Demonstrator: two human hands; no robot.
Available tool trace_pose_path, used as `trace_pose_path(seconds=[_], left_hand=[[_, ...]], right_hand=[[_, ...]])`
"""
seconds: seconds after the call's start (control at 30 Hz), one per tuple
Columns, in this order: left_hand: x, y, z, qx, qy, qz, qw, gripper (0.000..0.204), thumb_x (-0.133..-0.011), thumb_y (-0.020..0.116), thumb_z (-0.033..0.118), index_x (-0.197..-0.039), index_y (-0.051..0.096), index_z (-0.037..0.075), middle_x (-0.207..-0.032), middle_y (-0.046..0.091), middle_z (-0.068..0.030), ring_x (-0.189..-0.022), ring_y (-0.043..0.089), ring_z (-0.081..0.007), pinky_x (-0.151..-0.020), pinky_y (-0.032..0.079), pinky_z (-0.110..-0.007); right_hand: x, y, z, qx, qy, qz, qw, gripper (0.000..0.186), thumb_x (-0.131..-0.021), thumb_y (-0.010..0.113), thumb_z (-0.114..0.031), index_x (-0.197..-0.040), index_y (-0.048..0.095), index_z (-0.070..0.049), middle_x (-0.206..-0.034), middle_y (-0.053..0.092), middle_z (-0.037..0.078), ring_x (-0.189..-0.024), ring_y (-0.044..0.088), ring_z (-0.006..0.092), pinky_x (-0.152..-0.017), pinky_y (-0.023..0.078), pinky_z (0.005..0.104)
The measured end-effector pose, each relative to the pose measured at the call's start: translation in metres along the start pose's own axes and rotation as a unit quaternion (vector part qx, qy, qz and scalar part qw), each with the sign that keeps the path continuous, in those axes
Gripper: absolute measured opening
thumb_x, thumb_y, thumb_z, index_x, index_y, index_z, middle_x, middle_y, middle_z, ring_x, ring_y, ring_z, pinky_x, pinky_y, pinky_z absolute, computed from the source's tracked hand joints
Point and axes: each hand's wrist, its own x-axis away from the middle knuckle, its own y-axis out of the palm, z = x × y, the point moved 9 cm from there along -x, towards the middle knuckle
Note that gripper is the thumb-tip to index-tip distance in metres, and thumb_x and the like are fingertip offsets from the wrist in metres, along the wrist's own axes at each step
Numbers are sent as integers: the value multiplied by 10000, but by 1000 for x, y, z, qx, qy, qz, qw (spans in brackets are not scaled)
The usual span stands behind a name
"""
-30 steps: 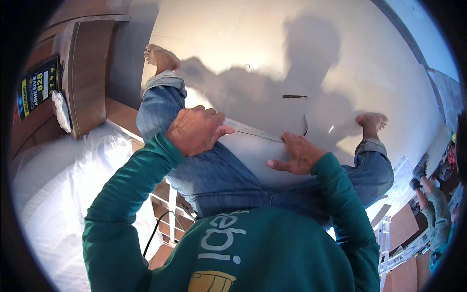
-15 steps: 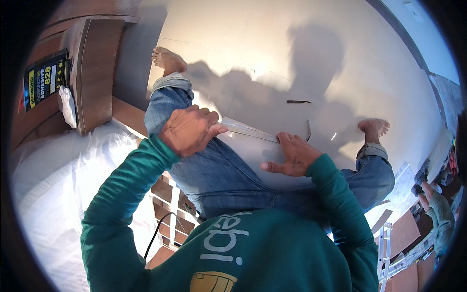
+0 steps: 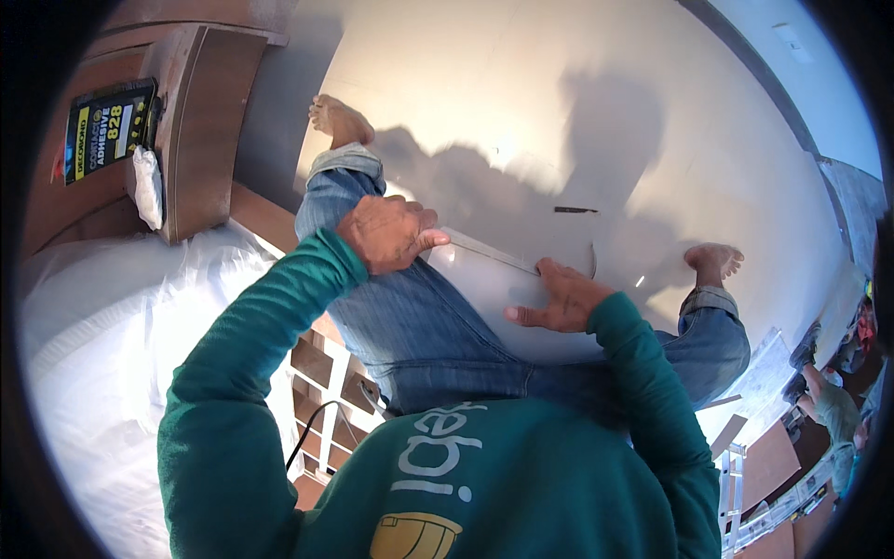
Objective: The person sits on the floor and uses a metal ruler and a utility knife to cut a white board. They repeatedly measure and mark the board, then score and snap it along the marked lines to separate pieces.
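Strip (image 3: 489,250), thin and pale, runs across mid-frame. Left hand (image 3: 389,233) curls at its left end; whether it pinches cannot be told. Right hand (image 3: 564,296), thumb spread from fingers, reaches the opposite end. Judged light, fairly stiff, probably bendable mid-length; best held near both ends. Dark labelled container (image 3: 110,130), upper left: contents not visible.

Green long-sleeved top (image 3: 559,475), blue jeans (image 3: 438,331) with rolled cuffs (image 3: 346,160).
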Motion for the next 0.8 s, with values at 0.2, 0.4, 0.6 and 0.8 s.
trace_pose_path(seconds=[0.2,0.4,0.6,0.8], left_hand=[[9,-11,9,-9,-14,20,1000,666,-1106,329,593,-997,700,51,-906,709,-181,-918,705,-386,-809,573,-517],[0,-1,3,0,-15,-10,1000,577,-1099,419,551,-1038,715,60,-931,735,-187,-932,724,-397,-816,587,-523],[-1,7,-2,11,-17,2,1000,513,-1094,452,515,-1020,697,71,-963,715,-163,-966,701,-393,-822,576,-536],[18,-22,12,-11,-18,39,999,393,-1066,568,418,-1029,692,47,-958,683,-155,-940,676,-362,-787,580,-476]], right_hand=[[-5,1,1,-1,-7,4,1000,1153,-823,613,-894,-1345,474,125,-1215,609,338,-1215,605,455,-1065,478,495],[-13,2,10,-24,8,-5,1000,1044,-900,577,-837,-1320,486,115,-1178,624,341,-1158,624,443,-1018,496,497],[-14,2,6,-17,7,-5,1000,1031,-915,551,-836,-1303,496,118,-1171,623,339,-1150,625,441,-1010,496,503],[-7,1,-3,27,-38,18,999,1129,-847,584,-888,-1299,489,141,-1174,606,328,-1175,602,447,-1037,483,527]])
